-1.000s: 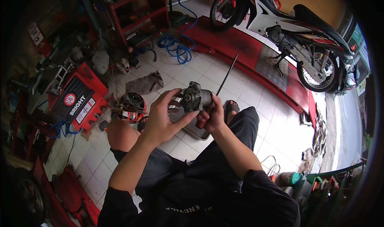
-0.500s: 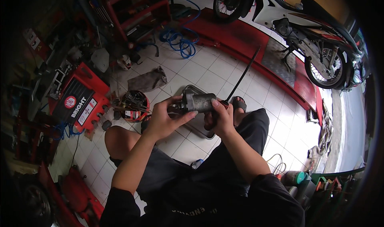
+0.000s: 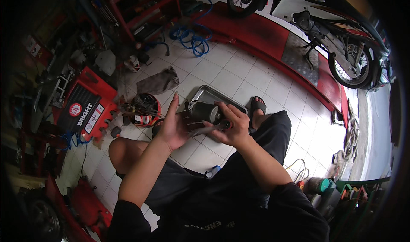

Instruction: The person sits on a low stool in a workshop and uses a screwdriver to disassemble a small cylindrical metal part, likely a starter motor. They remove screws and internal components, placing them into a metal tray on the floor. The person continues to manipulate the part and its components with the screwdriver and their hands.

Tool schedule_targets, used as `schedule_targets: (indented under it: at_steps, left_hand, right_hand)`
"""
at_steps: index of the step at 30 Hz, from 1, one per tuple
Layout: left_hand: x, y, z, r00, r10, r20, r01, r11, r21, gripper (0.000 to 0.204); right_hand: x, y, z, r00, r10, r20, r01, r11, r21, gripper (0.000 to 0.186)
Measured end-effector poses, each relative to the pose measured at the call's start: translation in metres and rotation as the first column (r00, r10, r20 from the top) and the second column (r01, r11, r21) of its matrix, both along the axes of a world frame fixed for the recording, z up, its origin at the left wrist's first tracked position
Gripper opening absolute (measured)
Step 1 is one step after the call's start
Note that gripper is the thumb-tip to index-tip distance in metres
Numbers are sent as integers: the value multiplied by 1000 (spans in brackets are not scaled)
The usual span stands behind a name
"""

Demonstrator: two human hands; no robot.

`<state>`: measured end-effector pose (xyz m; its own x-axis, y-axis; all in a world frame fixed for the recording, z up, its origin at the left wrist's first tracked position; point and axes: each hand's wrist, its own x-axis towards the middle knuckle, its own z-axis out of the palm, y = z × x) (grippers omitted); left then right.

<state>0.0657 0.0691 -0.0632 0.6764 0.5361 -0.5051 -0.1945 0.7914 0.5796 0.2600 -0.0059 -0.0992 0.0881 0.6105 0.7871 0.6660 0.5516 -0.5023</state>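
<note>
A grey cylindrical metal motor (image 3: 204, 111) is held above the metal tray, tilted, with the fingers of my right hand (image 3: 234, 123) over its right end. The same hand also grips a long screwdriver by its red and black handle (image 3: 226, 123). Its shaft is a blur pointing left, toward my other palm. My left hand (image 3: 171, 129) is open at the motor's left side, thumb stretched up. Its fingers reach under the motor and are partly hidden, so whether they bear its weight is unclear.
On the tiled floor lie a shallow metal tray (image 3: 232, 101), a red tub of tools (image 3: 147, 119) and a grey cloth (image 3: 158, 81). A red machine (image 3: 87, 105) stands left. Beyond are a blue hose (image 3: 194, 43) and a motorcycle (image 3: 324, 28) on a red lift platform (image 3: 256, 30).
The screwdriver has swung from pointing far right to pointing left. My left hand has opened from around the motor's end, and the motor has tilted and shifted slightly.
</note>
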Motion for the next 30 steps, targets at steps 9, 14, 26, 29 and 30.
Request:
schedule_targets:
  at_steps: [9,14,26,29,30]
  left_hand:
    - [4,25,-39,980,199,-17,-200,975,-95,88]
    - [8,42,-30,940,318,-120,-307,946,100,85]
    - [8,82,-68,933,289,-216,-223,932,287,83]
    - [18,92,-53,932,302,-200,-267,946,183,100]
    - [19,98,-46,938,220,-269,-189,973,135,112]
  right_hand:
    - [-21,-1,-12,917,-21,398,13,1000,23,65]
    - [-31,-12,1,994,-16,-110,-34,898,-438,82]
    - [-61,41,-17,766,-301,-568,-342,557,-756,48]
    - [-46,60,-48,619,-363,-696,-449,564,-693,42]
    - [-39,70,-61,549,-399,-734,-484,564,-669,42]
